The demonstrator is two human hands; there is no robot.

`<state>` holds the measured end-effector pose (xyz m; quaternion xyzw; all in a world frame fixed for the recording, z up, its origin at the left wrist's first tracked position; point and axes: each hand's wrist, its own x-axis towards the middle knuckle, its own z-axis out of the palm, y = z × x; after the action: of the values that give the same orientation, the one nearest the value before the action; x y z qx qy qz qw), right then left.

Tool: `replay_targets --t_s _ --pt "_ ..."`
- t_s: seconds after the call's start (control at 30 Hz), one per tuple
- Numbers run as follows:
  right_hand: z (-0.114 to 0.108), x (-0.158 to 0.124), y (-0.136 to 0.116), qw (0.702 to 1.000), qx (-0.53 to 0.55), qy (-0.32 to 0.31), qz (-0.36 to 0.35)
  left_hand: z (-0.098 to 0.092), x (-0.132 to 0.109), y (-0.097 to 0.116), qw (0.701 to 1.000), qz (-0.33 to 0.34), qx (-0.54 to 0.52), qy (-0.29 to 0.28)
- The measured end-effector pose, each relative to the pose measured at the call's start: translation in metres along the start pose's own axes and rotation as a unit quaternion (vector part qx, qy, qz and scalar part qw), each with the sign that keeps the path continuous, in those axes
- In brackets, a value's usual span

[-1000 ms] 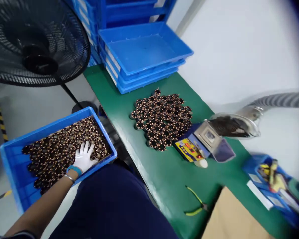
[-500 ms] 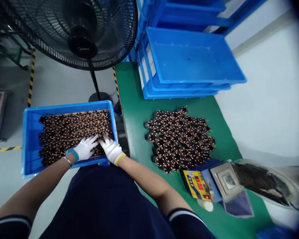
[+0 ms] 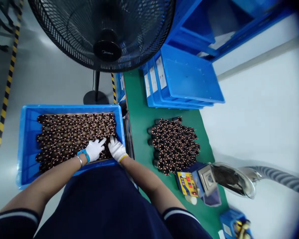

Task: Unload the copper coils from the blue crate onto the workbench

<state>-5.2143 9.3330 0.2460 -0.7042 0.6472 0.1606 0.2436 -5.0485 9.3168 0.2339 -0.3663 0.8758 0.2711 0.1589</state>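
A blue bin (image 3: 72, 108) holds rows of dark hollow cylinders (image 3: 76, 126) with copper-coloured points around their rims. My left hand (image 3: 95, 150), in a white glove with a blue cuff, rests on the cylinders near the bin's front right, its fingers stretched and apart. Just right of it, my right hand (image 3: 117, 150), in a white glove with a yellow cuff, reaches down at the bin's right end. Its visible fingers are stretched out against the cylinders, and some fingertips are hidden among them. Neither hand visibly grips a cylinder.
More such cylinders (image 3: 175, 142) stand grouped on a green table (image 3: 141, 139) to the right. Stacked blue bins (image 3: 189, 79) sit behind them. A yellow-faced device (image 3: 187, 184) and a metal hood (image 3: 233, 181) are nearer. A black fan (image 3: 107, 46) stands beyond the bin.
The camera view has shifted, so the fan sits further right and more of the table's near end shows. Both hands stay at the bin's front right, with the right fingers slightly more bent downward.
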Motion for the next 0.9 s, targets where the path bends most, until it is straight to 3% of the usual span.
replay_targets --t_s 0.2,0.4,0.57,0.67,0.77,0.9 --pt "-0.001 0.001 0.002 0.999 -0.006 -0.031 0.010 0.003 0.017 0.010 0.996 -0.072 -0.035 -0.029" --pt "-0.014 -0.012 0.006 0.996 -0.003 -0.019 -0.092 -0.005 0.016 0.009 0.994 -0.076 -0.065 -0.038" --pt "-0.025 -0.045 0.024 0.983 0.044 0.039 -0.176 -0.028 0.012 -0.002 0.997 -0.034 -0.038 -0.052" --pt "-0.021 -0.066 0.038 0.979 0.104 0.084 -0.154 -0.042 0.006 -0.008 0.998 -0.023 -0.023 -0.047" --pt "-0.018 -0.080 0.050 0.973 0.155 0.128 -0.117 -0.059 -0.003 -0.011 0.998 -0.052 -0.028 -0.027" --pt "-0.026 -0.085 0.060 0.957 0.212 0.177 -0.090 -0.100 -0.012 -0.008 0.995 -0.086 -0.046 0.016"
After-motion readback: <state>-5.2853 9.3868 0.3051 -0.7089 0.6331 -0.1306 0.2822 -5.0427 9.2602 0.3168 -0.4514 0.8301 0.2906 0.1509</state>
